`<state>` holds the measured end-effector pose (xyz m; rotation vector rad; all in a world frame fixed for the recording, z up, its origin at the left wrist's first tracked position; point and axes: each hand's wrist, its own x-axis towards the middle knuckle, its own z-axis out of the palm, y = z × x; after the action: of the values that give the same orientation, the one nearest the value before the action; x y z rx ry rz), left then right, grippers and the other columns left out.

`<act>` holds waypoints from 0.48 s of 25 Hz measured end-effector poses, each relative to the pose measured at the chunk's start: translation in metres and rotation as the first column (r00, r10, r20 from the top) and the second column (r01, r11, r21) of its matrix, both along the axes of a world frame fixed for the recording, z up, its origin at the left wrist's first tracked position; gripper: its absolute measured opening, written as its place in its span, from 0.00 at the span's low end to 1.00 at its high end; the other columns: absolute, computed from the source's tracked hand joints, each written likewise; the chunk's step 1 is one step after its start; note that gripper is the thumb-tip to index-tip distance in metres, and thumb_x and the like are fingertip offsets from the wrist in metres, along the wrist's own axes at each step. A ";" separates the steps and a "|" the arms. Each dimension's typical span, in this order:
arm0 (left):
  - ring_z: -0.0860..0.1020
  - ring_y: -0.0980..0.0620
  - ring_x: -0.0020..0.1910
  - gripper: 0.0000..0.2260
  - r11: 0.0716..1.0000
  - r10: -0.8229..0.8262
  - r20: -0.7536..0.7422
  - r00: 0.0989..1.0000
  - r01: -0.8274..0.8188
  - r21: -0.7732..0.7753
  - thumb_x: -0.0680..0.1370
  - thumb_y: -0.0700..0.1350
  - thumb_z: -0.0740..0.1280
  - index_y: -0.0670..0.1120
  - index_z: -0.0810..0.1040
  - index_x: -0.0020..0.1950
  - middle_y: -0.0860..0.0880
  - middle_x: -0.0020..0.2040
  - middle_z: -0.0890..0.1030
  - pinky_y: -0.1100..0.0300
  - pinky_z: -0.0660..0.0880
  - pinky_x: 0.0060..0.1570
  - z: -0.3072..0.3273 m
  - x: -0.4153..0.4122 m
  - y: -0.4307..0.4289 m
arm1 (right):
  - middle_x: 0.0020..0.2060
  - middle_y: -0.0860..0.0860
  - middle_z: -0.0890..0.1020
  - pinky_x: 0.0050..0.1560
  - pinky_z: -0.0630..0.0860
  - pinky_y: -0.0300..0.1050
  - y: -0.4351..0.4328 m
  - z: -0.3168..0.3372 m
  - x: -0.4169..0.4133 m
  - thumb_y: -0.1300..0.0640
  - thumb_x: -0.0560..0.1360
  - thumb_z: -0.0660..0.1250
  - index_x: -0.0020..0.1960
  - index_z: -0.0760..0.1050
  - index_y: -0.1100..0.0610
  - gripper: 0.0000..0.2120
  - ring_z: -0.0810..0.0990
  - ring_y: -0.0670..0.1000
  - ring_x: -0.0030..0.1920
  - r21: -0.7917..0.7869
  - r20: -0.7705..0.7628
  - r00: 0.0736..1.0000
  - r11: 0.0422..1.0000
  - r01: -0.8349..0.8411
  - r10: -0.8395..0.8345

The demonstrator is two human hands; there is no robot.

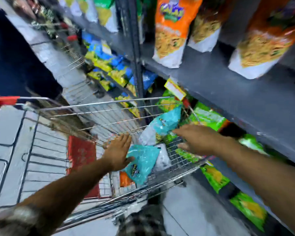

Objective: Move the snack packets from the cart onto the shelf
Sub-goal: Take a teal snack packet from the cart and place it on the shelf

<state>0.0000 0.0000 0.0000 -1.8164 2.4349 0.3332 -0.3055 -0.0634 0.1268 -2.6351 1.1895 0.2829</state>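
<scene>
Fingers of the left hand [117,151] are spread, with the thumb pressed onto the near teal packet [140,163]; we judge this a partial hold rather than a closed grip, though motion blur prevents certainty. Those of the right hand [198,139] are extended and open, holding nothing, their tips touching or just short of the far teal packet [165,124].

We find both packets inside the cart [109,106], at its end nearest the shelf [228,86]. The near packet lies flat-ish, its long axis running from the left thumb down toward the wearer. The far packet is propped on edge against the cart's front wire, its long axis tilted up and away toward the shelf, its white lower part toward the cart floor. It lies directly ahead of the right fingertips, and the right hand is plainly the nearer one to it; the left hand is the nearer to the other.

Both packets are teal and white film pouches with a dark logo, glossy and creased. An orange packet [125,180] shows beneath the near one. Orange pouches [170,31] stand on the shelf above; green ones [209,116] fill the tier below, just beyond the cart.

We judge the pickup under way, neither packet yet lifted clear.
</scene>
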 end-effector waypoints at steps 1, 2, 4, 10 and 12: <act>0.55 0.33 0.76 0.41 0.990 0.028 0.152 0.988 -0.048 0.129 0.75 0.66 0.49 0.36 0.53 0.76 0.33 0.77 0.55 0.42 0.54 0.74 -0.025 0.014 0.005 | 0.65 0.54 0.76 0.61 0.72 0.48 -0.008 -0.028 0.019 0.48 0.74 0.65 0.68 0.66 0.48 0.24 0.74 0.57 0.65 0.136 -0.046 0.999 0.991 0.017 -0.011; 0.51 0.36 0.77 0.38 0.972 0.038 0.194 0.980 -0.081 0.221 0.76 0.62 0.55 0.38 0.50 0.76 0.35 0.78 0.51 0.44 0.52 0.75 -0.046 0.025 0.007 | 0.66 0.54 0.76 0.61 0.72 0.48 -0.015 -0.050 0.034 0.49 0.74 0.65 0.68 0.66 0.48 0.24 0.74 0.57 0.65 0.234 -0.084 0.996 0.972 0.002 0.018; 0.47 0.38 0.78 0.37 0.941 0.095 0.255 0.962 -0.171 0.293 0.77 0.54 0.62 0.40 0.46 0.77 0.38 0.79 0.47 0.45 0.51 0.75 -0.092 0.041 0.023 | 0.67 0.55 0.74 0.62 0.74 0.49 -0.018 -0.101 0.052 0.51 0.73 0.65 0.70 0.64 0.47 0.26 0.74 0.58 0.65 0.386 -0.211 0.975 0.922 0.024 0.063; 0.56 0.33 0.75 0.26 0.923 0.297 0.167 0.940 -0.328 0.203 0.77 0.44 0.50 0.37 0.55 0.75 0.37 0.77 0.55 0.42 0.63 0.70 -0.168 0.031 0.010 | 0.64 0.54 0.74 0.58 0.74 0.49 -0.045 -0.203 0.082 0.48 0.73 0.63 0.65 0.68 0.46 0.21 0.76 0.59 0.62 0.532 -0.251 0.965 0.844 0.068 0.080; 0.61 0.33 0.74 0.24 0.915 0.349 0.171 0.922 -0.374 0.153 0.78 0.43 0.51 0.37 0.61 0.74 0.37 0.76 0.61 0.42 0.66 0.68 -0.174 0.032 -0.006 | 0.59 0.57 0.78 0.56 0.77 0.50 -0.050 -0.219 0.079 0.54 0.73 0.64 0.59 0.73 0.52 0.15 0.78 0.60 0.58 0.544 -0.323 0.935 0.837 0.055 0.149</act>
<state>0.0321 -0.0063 -0.1736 -2.1204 1.8975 0.4221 -0.2266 -0.1134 -0.0925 -2.1522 0.9438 0.9883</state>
